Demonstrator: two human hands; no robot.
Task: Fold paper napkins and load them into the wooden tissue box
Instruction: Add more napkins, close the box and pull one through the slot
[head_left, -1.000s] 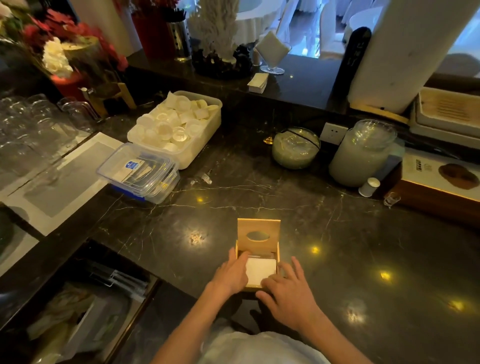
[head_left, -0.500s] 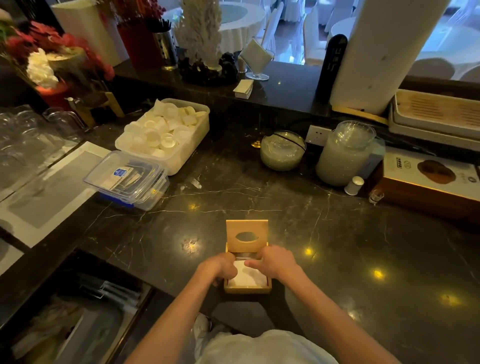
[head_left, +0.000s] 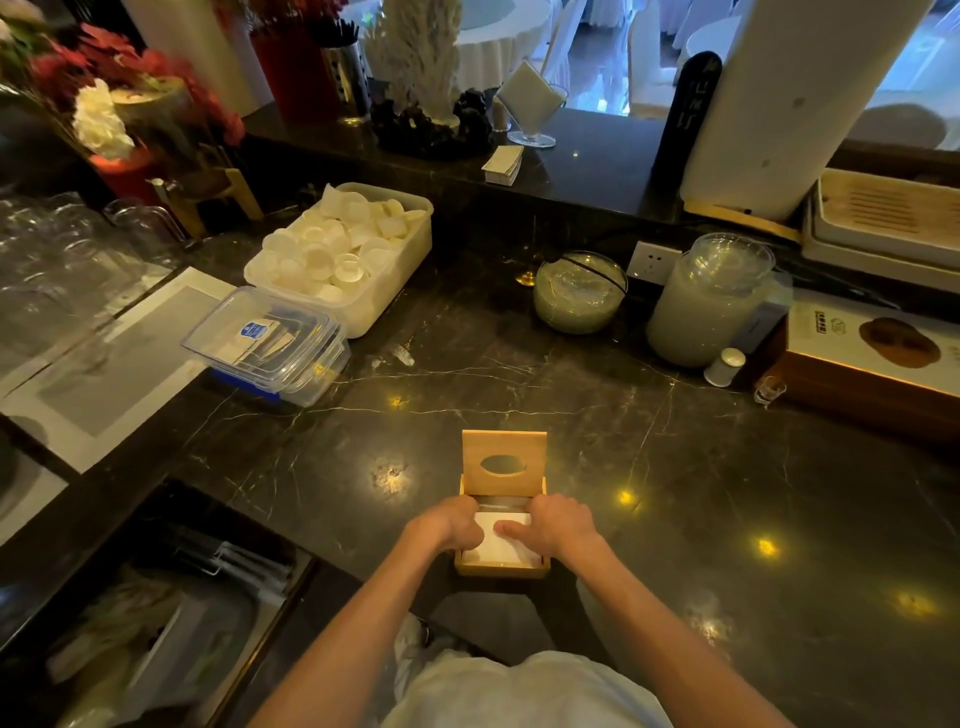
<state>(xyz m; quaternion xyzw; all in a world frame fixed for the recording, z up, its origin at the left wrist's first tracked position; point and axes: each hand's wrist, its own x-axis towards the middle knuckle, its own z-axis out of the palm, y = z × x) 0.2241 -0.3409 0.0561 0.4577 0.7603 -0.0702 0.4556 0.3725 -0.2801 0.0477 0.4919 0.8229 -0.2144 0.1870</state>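
Observation:
A small wooden tissue box (head_left: 501, 568) stands on the dark marble counter close to me. Its lid (head_left: 504, 447), with an oval slot, is tipped upright at the far side. A white stack of folded paper napkins (head_left: 498, 552) lies inside the box. My left hand (head_left: 449, 526) curls over the stack's left edge, fingers tucked down into the box. My right hand (head_left: 560, 525) covers the right edge, with one finger stretched flat across the top napkin. Both hands hide the far corners of the stack.
A clear lidded container (head_left: 267, 345) and a white tub of small cups (head_left: 343, 254) sit at the far left. A glass bowl (head_left: 579, 291), a large jar (head_left: 709, 299), a small white shaker (head_left: 724, 366) and a wooden box (head_left: 872, 374) stand far right. An open drawer (head_left: 156, 623) is below left.
My hands moved from the near end of the stack to its left and right edges and now press it down into the box. The box and lid stayed put.

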